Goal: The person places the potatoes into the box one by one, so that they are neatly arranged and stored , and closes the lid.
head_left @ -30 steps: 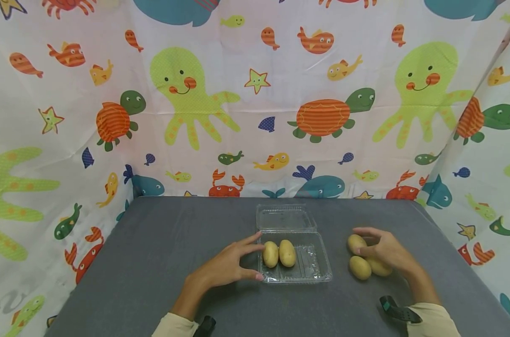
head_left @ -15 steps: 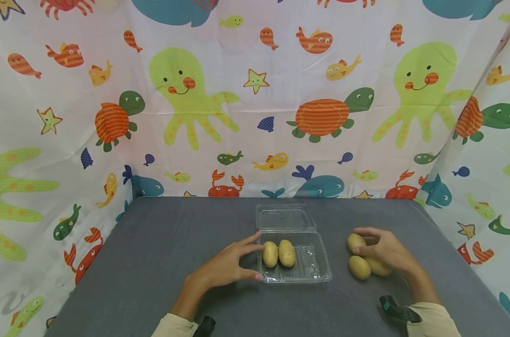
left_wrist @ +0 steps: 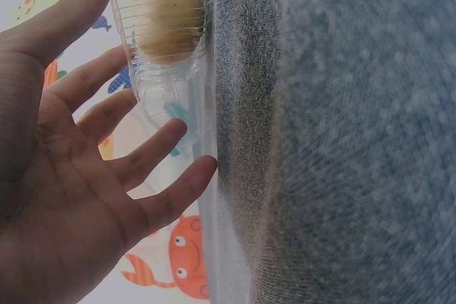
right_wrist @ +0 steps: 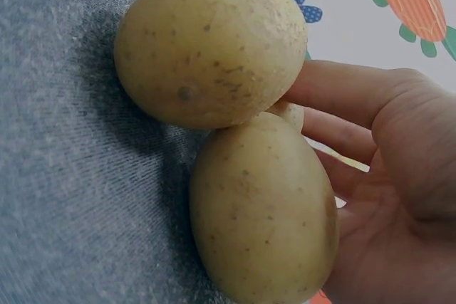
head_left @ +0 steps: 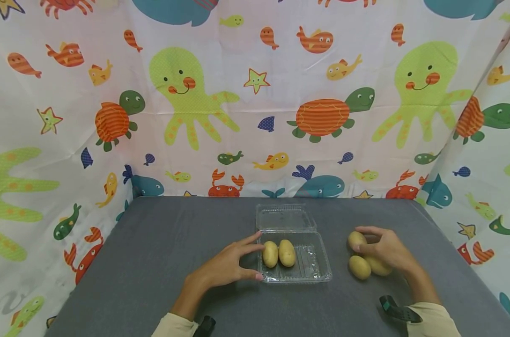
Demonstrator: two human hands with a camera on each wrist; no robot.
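Two potatoes [head_left: 287,253] lie side by side in the left part of a clear plastic clamshell container [head_left: 318,262], whose lid [head_left: 285,217] is folded back. My left hand [head_left: 225,266] touches the container's left side, thumb at the front corner and spread fingers farther back. In the left wrist view those fingers [left_wrist: 158,149] are fairly straight. To the right, three potatoes sit close together. My right hand [head_left: 385,248] pinches the farthest potato [head_left: 356,239] between thumb and fingers, above the front potato [head_left: 359,267] and the right potato [head_left: 378,266]. In the right wrist view the pinched potato is mostly hidden.
A grey cloth covers the table [head_left: 162,243]. A white curtain [head_left: 255,107] printed with sea animals stands behind it and along both sides. A black strap [head_left: 400,311] is on the right wrist.
My right hand and the farthest potato have shifted very slightly away from me. The left hand and the container have stayed still.
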